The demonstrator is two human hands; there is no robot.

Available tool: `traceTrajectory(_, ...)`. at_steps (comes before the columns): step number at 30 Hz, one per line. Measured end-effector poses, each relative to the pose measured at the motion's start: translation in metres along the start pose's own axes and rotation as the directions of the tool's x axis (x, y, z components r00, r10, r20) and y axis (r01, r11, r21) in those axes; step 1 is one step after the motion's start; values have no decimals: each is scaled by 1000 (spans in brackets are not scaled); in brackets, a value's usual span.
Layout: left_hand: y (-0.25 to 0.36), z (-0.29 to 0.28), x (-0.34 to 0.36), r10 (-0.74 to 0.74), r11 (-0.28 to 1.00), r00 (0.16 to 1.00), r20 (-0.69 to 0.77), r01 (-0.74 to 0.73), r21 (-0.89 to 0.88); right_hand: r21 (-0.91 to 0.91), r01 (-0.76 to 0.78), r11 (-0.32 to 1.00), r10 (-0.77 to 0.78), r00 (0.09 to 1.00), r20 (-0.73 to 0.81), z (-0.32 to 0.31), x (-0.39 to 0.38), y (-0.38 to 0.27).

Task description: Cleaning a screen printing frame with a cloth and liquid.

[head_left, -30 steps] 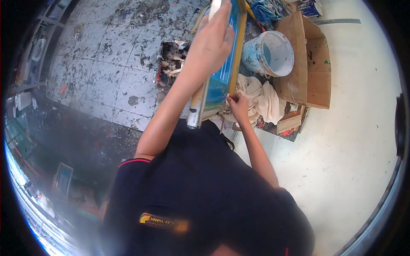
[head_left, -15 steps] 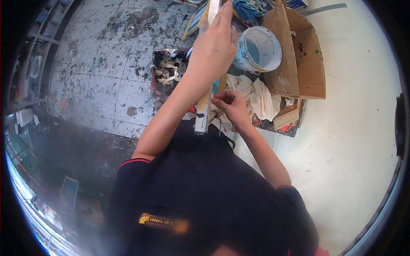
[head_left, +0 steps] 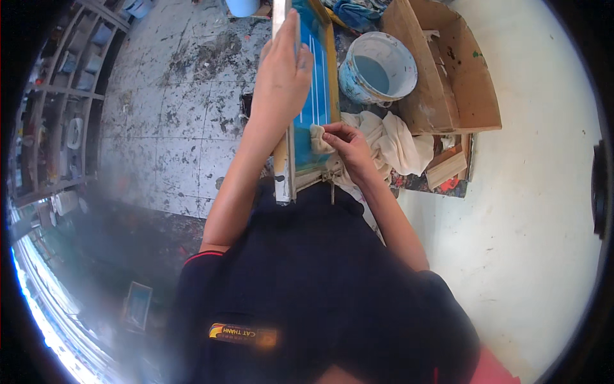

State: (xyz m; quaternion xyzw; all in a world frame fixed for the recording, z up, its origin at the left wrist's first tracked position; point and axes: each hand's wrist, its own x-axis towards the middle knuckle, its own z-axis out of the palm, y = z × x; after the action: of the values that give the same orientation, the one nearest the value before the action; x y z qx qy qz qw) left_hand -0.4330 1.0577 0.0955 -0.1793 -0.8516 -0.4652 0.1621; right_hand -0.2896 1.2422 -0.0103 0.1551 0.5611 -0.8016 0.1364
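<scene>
A screen-printing frame [head_left: 281, 176] stands tilted in front of me, its blue mesh [head_left: 316, 77] with thin white lines facing right. My left hand [head_left: 281, 80] is closed around its left bar, the thumb on the mesh side. Lower down, my right hand [head_left: 350, 148] pinches a folded cream cloth [head_left: 319, 140] against the lower part of the mesh. Part of the mesh is hidden behind my left hand.
Right of the frame stands a paint-stained white bucket [head_left: 378, 69] holding bluish liquid. Beside it are an open cardboard box [head_left: 473, 96] and a heap of cream cloth [head_left: 400, 147]. A pale table [head_left: 511, 224] lies at right, shelves [head_left: 70, 83] at far left.
The frame has turned and shifted left, so its blue mesh now shows broadly. My left hand moved left with it. The cloth in my right hand has come into view against the mesh.
</scene>
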Motion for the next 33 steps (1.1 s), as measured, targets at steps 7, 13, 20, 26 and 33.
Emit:
traceTrajectory(7, 1, 6, 2, -7, 1000, 1000, 17, 7, 15, -80, 108, 991, -120, 977, -175, -45, 16, 69)
traceTrajectory(13, 18, 5, 6, -29, 999, 998, 60, 28, 30, -307, 128, 943, -207, 948, -242, -65, 22, 91)
traceTrajectory(20, 22, 1, 7, -150, 989, 982, 115, 149, 22, -499, 25, 866, -247, 890, -383, -74, 17, 115)
traceTrajectory(26, 9, 4, 7, 6, 996, 998, 56, -11, 87, -455, 114, 883, -327, 844, -424, -64, 20, 111)
traceTrajectory(33, 12, 5, 4, -13, 999, 998, 69, 9, 54, -805, 133, 579, -472, 859, -197, -44, 5, 81)
